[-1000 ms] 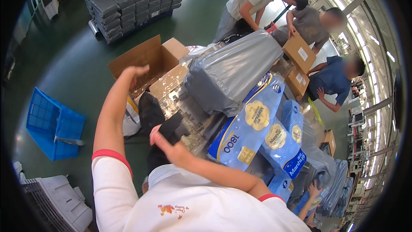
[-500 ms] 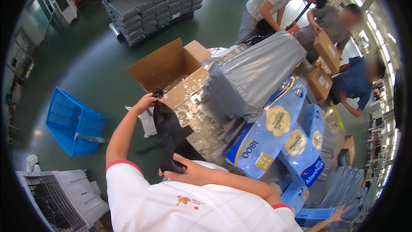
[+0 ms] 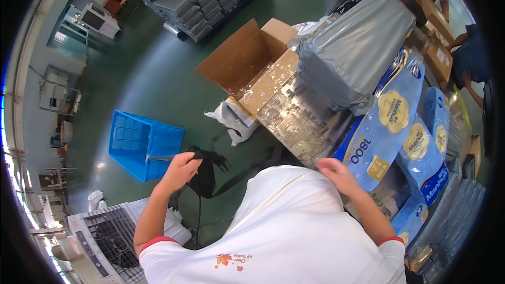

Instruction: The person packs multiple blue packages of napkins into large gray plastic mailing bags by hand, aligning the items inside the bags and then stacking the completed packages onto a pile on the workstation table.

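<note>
My left hand (image 3: 182, 171) is closed on a black strap bundle (image 3: 204, 179), which hangs down beside my white shirt with a thin black cord below it. The bundle's exact kind is unclear. Another black strap (image 3: 239, 180) runs from it toward the front of my shirt (image 3: 294, 189). My right hand (image 3: 339, 176) is at the right edge of the shirt, its fingers curled. Whatever those fingers hold, if anything, is hidden. Just beyond that hand is a worn, shiny tabletop (image 3: 297, 121).
Blue tissue packs (image 3: 389, 115) and a grey plastic-wrapped bundle (image 3: 352, 52) lie on the right. An open carton (image 3: 236, 58) stands at the table's far end. A blue crate (image 3: 158, 147) and white slatted unit (image 3: 115, 231) are left. Co-workers (image 3: 471, 55) handle boxes far right.
The black strap, earlier stretched between both hands, now hangs from my left hand. My right hand has moved away from it to the shirt's right edge. The view has shifted.
</note>
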Motion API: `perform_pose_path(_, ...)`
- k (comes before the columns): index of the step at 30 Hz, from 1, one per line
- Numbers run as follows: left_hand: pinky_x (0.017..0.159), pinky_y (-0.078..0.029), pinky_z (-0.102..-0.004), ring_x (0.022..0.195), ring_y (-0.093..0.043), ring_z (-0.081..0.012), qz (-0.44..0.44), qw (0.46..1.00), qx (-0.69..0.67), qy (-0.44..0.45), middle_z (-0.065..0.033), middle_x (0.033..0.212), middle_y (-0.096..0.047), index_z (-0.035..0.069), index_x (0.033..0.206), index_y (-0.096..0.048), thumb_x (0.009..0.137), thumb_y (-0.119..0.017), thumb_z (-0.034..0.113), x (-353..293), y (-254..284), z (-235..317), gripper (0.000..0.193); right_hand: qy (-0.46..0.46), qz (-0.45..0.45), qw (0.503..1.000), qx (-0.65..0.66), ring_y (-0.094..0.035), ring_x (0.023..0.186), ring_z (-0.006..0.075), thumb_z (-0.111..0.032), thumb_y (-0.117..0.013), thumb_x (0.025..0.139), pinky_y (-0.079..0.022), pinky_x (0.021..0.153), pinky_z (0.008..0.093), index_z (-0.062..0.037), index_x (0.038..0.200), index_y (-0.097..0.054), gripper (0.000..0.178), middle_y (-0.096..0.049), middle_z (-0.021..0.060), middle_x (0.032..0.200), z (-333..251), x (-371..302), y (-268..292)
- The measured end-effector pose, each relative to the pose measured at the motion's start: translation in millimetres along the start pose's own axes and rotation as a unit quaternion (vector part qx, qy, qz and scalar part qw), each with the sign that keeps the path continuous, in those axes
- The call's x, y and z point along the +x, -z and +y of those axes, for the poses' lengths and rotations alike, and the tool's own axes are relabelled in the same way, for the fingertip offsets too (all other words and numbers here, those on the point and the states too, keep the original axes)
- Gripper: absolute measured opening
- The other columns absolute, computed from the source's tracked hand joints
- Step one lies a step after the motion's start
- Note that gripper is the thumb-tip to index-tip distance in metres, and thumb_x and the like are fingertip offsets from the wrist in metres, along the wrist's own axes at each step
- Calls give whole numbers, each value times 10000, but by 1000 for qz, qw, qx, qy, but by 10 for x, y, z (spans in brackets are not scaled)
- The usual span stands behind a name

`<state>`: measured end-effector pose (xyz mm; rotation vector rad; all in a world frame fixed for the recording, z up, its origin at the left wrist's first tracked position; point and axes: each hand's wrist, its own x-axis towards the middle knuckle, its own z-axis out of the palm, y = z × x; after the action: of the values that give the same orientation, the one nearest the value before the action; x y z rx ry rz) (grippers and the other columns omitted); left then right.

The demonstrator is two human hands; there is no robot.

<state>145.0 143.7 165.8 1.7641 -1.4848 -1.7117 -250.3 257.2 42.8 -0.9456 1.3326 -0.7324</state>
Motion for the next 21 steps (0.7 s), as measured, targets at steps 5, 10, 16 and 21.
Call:
perform_pose_path(5, 388, -373, -275, 409, -485, -129, -132, 958, 196, 163, -64, 495, -496, 21, 570, -465, 809, -507, 239, -233, 142, -560, 327, -250, 79, 965, 3, -506, 608, 134, -187, -488, 781, -412, 542, 274, -50, 661, -536, 188, -532, 39, 617, 1245, -832, 342)
perform_pose_path(10, 613, -439, -315, 567, -569, -145, -385, 866, 319, -13, -47, 595, -546, 39, 656, -536, 843, -435, 278, -498, 55, -2077, 319, -324, 105, 940, 20, -501, 592, 139, -184, -497, 769, -409, 525, 285, -53, 663, -541, 175, -527, 37, 611, 2032, -1207, -101)
perform_pose_path(16, 597, -437, -310, 556, -564, -143, -222, 928, 230, 190, -47, 587, -547, 38, 646, -527, 821, -466, 264, 509, -398, -1496, 293, -324, 210, 913, 129, -495, 572, 146, -181, -509, 755, -406, 504, 299, -56, 666, -548, 159, -522, 34, 605, 2189, -1135, -407)
perform_pose_path(21, 584, -436, -305, 547, -561, -142, -161, 956, 227, 96, -47, 581, -547, 37, 637, -520, 803, -491, 253, 1276, -689, -828, 274, -324, 299, 871, 218, -489, 556, 151, -179, -518, 743, -404, 487, 311, -59, 668, -553, 146, -518, 32, 600, 2339, -1031, -658)
